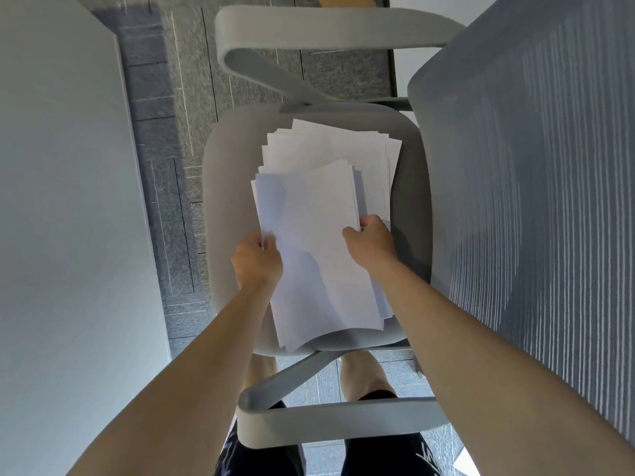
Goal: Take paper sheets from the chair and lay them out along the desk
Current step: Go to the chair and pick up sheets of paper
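Observation:
A loose stack of white paper sheets (pixel 316 214) lies on the grey seat (pixel 226 187) of an office chair below me. More white sheets (pixel 330 146) fan out on the seat behind that stack. My left hand (pixel 256 261) pinches the left edge of the near stack. On the right edge, my right hand (pixel 372 240) grips the same stack, fingers curled round it. The stack's near end overhangs the seat's front edge.
The white desk (pixel 62 218) runs along the left side. The chair's mesh backrest (pixel 536 173) fills the right, its grey armrests (pixel 330 424) near and far. Grey carpet (pixel 171 108) lies between desk and chair. My legs stand below the near armrest.

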`<action>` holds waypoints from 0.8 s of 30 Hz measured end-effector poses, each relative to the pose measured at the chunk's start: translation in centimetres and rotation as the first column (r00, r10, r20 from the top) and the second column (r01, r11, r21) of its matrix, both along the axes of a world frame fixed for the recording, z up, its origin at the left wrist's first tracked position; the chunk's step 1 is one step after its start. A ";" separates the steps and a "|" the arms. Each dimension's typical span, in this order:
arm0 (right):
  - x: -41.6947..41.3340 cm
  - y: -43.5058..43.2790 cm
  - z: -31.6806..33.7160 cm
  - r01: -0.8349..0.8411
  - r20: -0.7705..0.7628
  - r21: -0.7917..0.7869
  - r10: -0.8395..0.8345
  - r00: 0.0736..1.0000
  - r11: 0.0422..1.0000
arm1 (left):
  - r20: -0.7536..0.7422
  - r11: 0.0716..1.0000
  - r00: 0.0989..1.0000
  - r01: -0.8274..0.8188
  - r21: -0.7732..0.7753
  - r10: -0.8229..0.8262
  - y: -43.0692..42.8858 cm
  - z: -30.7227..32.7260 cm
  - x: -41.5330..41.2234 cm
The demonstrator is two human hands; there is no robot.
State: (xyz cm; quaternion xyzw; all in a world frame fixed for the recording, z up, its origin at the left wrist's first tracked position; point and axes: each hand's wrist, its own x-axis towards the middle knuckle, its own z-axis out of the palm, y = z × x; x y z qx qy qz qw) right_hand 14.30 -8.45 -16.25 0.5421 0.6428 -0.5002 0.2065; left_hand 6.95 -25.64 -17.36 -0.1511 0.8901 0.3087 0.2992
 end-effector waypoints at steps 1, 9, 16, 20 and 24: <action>0.1 0.0 0.0 0.003 -0.014 -0.014 -0.004 1.000 1.000 | 0.009 1.000 1.000 0.000 -0.002 0.000 0.0 0.2 0.0; 0.5 -0.1 0.5 -0.092 -0.079 -0.106 0.084 0.993 0.990 | 0.163 0.993 0.986 -0.062 0.097 0.045 -0.1 0.7 0.4; -2.5 3.1 11.2 -0.133 -0.242 -0.088 0.108 0.964 0.987 | 0.403 0.971 0.911 -0.166 0.173 0.084 -0.4 6.9 -2.0; -4.7 4.3 20.4 -0.197 -0.372 -0.128 0.137 0.918 0.972 | 0.389 0.804 0.920 -0.268 0.530 0.050 -1.0 15.5 -3.6; -6.8 3.9 29.6 -0.263 -0.494 -0.197 0.136 0.859 0.945 | 0.433 0.659 0.901 -0.338 0.672 0.020 -3.5 24.4 -4.5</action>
